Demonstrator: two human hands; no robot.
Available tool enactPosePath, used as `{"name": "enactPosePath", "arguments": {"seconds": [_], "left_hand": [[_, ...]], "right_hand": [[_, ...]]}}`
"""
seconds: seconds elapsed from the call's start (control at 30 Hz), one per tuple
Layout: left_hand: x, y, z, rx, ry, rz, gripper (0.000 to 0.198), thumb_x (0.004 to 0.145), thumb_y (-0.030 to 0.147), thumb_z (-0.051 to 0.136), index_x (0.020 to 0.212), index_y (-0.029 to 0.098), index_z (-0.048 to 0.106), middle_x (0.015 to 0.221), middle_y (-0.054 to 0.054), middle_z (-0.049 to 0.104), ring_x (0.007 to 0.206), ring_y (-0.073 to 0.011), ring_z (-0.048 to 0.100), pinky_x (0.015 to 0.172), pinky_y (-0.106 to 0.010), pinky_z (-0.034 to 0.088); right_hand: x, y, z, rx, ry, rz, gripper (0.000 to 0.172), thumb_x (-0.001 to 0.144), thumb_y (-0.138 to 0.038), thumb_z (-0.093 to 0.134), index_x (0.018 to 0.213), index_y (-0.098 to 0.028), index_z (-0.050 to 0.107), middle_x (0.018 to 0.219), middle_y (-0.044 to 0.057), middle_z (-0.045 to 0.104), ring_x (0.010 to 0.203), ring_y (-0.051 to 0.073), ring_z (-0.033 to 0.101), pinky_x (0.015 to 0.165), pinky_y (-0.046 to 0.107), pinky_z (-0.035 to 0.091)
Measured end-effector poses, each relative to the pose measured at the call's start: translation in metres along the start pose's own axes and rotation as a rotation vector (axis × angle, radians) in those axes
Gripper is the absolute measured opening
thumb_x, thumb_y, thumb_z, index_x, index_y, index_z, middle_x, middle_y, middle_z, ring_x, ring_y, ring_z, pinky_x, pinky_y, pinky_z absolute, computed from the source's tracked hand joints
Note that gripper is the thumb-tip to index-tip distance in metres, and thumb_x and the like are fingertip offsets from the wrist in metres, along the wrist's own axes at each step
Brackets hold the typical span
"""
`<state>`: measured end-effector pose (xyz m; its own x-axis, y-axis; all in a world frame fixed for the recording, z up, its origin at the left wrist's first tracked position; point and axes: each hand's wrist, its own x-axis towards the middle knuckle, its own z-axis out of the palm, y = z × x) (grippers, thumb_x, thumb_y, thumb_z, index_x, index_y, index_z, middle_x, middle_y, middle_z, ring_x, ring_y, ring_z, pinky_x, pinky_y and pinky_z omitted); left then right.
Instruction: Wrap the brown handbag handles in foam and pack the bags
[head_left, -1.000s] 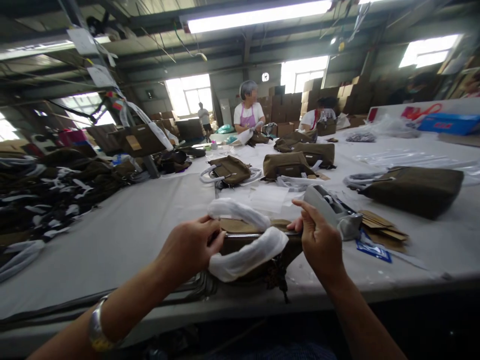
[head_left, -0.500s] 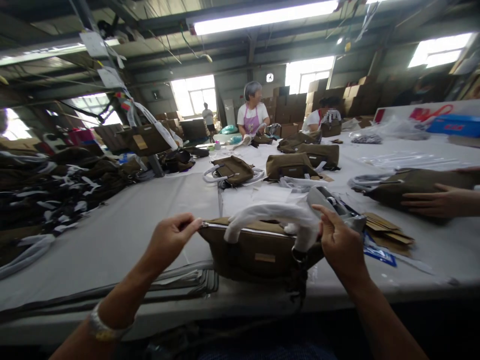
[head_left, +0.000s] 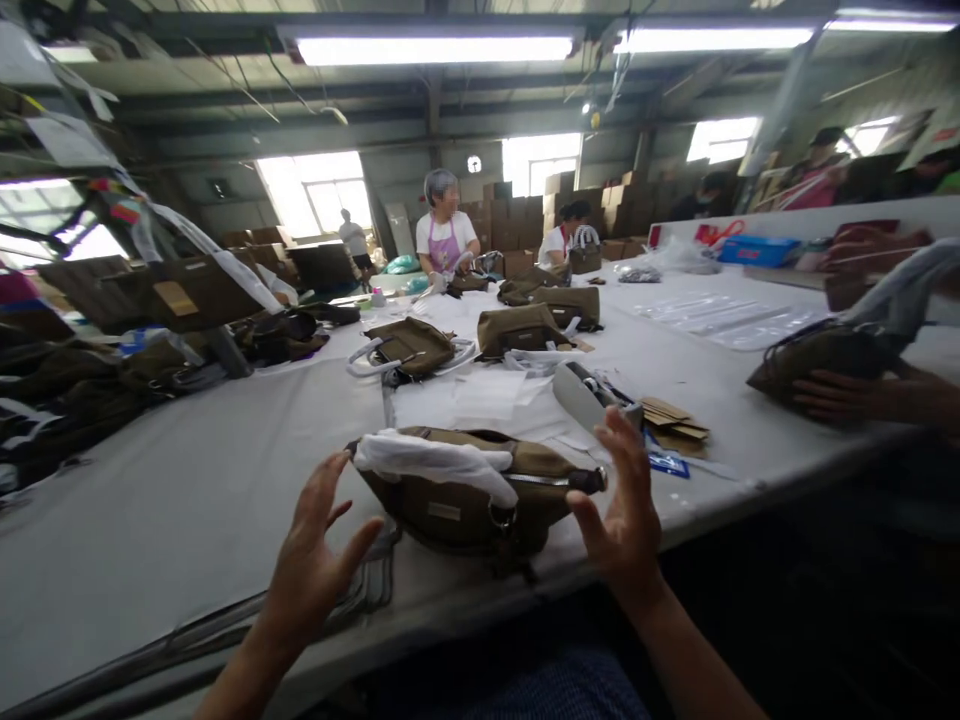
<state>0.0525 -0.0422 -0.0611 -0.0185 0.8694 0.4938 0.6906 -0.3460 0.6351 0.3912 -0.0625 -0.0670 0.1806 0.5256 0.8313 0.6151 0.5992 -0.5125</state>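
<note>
An olive-brown handbag (head_left: 457, 515) rests on the white table in front of me, its zipper (head_left: 540, 480) running along the top. The handle, wrapped in white paper (head_left: 427, 465), lies folded over the bag's front. At the bag's left end is my left hand (head_left: 319, 535), thumb and fingers spread, holding nothing. My right hand (head_left: 621, 510) is open too, beside the zipper's right end; whether it touches the bag I cannot tell.
Beyond the bag lie a grey box (head_left: 589, 400), brown cards (head_left: 671, 425) and more handbags (head_left: 517, 330). A co-worker's hand (head_left: 862, 395) is on another bag at the right. A post (head_left: 229, 350) stands at left, near a pile of dark bags (head_left: 67, 400).
Both hands have let go of the bag's ends and spread. The wrapped handle has dropped from upright onto the bag's front. The view has turned right.
</note>
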Motion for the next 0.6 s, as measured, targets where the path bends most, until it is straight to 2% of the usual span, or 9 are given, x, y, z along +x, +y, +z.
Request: {"name": "enactPosePath", "arguments": {"seconds": [0.07,0.13,0.23,0.27,0.33,0.4,0.5,0.53,0.6], "left_hand": [[-0.002,0.004,0.008,0.205,-0.009,0.132,0.081,0.079,0.062,0.068,0.147,0.027,0.041,0.160,-0.013,0.030,0.143,-0.0401,0.035,0.111,-0.057,0.040],[0.004,0.011,0.013,0.282,0.013,0.156,0.081,0.079,0.064,0.067,0.145,0.024,0.041,0.154,-0.015,0.040,0.142,-0.0407,0.036,0.113,-0.056,0.036],[0.020,0.028,0.016,0.272,0.024,0.083,0.059,0.088,0.058,0.060,0.134,0.023,0.050,0.127,-0.013,0.065,0.115,-0.0339,0.064,0.093,-0.041,0.051],[0.025,0.035,0.016,0.275,0.005,0.076,0.046,0.091,0.054,0.056,0.126,0.023,0.055,0.114,-0.010,0.070,0.099,-0.0301,0.069,0.082,-0.036,0.052],[0.035,0.051,0.016,0.269,-0.042,0.092,0.031,0.094,0.047,0.052,0.111,0.023,0.063,0.092,-0.005,0.074,0.076,-0.0233,0.071,0.067,-0.029,0.048],[0.042,0.066,0.014,0.194,-0.097,0.096,0.027,0.093,0.045,0.054,0.103,0.023,0.067,0.078,-0.001,0.073,0.065,-0.0190,0.068,0.060,-0.026,0.045],[0.055,0.075,0.006,-0.065,-0.242,0.085,0.032,0.086,0.050,0.064,0.096,0.020,0.070,0.065,0.001,0.068,0.055,-0.0161,0.063,0.055,-0.024,0.046],[0.063,0.073,0.002,-0.181,-0.266,0.081,0.035,0.087,0.052,0.064,0.095,0.019,0.070,0.066,0.000,0.069,0.054,-0.0155,0.062,0.055,-0.024,0.048],[0.082,0.063,-0.004,-0.397,-0.248,0.058,0.041,0.091,0.055,0.057,0.100,0.017,0.070,0.084,-0.006,0.075,0.067,-0.0170,0.067,0.063,-0.026,0.054]], "right_hand": [[-0.016,-0.003,-0.006,-0.008,-0.079,-0.068,0.058,0.092,-0.056,0.058,0.140,-0.026,0.046,0.153,0.014,0.041,0.146,0.036,0.032,0.115,0.062,0.032],[-0.023,0.000,-0.006,0.005,-0.149,-0.038,0.058,0.090,-0.052,0.064,0.139,-0.027,0.044,0.143,0.013,0.053,0.142,0.034,0.039,0.115,0.060,0.034],[-0.014,0.014,0.002,0.093,-0.179,0.208,0.056,0.092,-0.040,0.066,0.140,-0.028,0.042,0.128,0.010,0.064,0.126,0.026,0.057,0.107,0.048,0.048],[-0.007,0.019,0.006,0.137,-0.165,0.295,0.057,0.092,-0.039,0.066,0.142,-0.027,0.041,0.126,0.010,0.065,0.119,0.024,0.062,0.102,0.045,0.053],[0.011,0.027,0.012,0.177,-0.079,0.382,0.065,0.091,-0.039,0.066,0.147,-0.024,0.036,0.128,0.012,0.063,0.109,0.023,0.066,0.094,0.042,0.057],[0.027,0.027,0.012,0.105,0.053,0.332,0.065,0.093,-0.038,0.063,0.150,-0.024,0.036,0.135,0.014,0.058,0.112,0.024,0.065,0.097,0.044,0.055],[0.032,0.016,0.010,-0.041,0.142,0.177,0.045,0.098,-0.035,0.054,0.142,-0.025,0.049,0.146,0.011,0.050,0.136,0.025,0.048,0.116,0.049,0.037],[0.025,0.013,0.011,-0.053,0.133,0.175,0.043,0.099,-0.036,0.051,0.141,-0.026,0.050,0.149,0.009,0.047,0.141,0.026,0.041,0.119,0.050,0.031],[0.001,0.012,0.018,-0.002,0.085,0.299,0.051,0.101,-0.041,0.046,0.149,-0.027,0.040,0.157,0.009,0.038,0.147,0.027,0.032,0.122,0.052,0.025]]}}
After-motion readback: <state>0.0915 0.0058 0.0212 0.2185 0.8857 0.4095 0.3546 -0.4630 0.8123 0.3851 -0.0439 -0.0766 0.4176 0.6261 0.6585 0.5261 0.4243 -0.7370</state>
